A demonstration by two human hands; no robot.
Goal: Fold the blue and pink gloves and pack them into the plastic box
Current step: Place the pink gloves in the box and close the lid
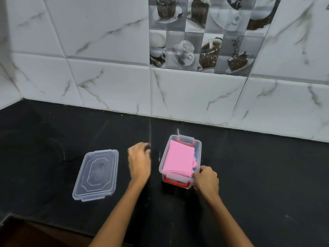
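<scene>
A clear plastic box [198, 143] with red latches stands on the black counter right of centre. A folded pink glove [178, 160] lies on top inside it. Only a sliver of the blue glove [194, 154] shows at the pink one's right edge. My right hand [206, 178] grips the box's near right corner, its fingertips touching the pink glove's edge. My left hand [139, 162] hovers just left of the box, blurred, fingers loosely curled and holding nothing. The clear lid [97, 174] lies flat on the counter farther left.
The black counter [258, 175] runs back to a white marble-tiled wall [195, 97], with a side wall meeting it at the far left. The counter's front edge [10, 213] drops off at bottom left.
</scene>
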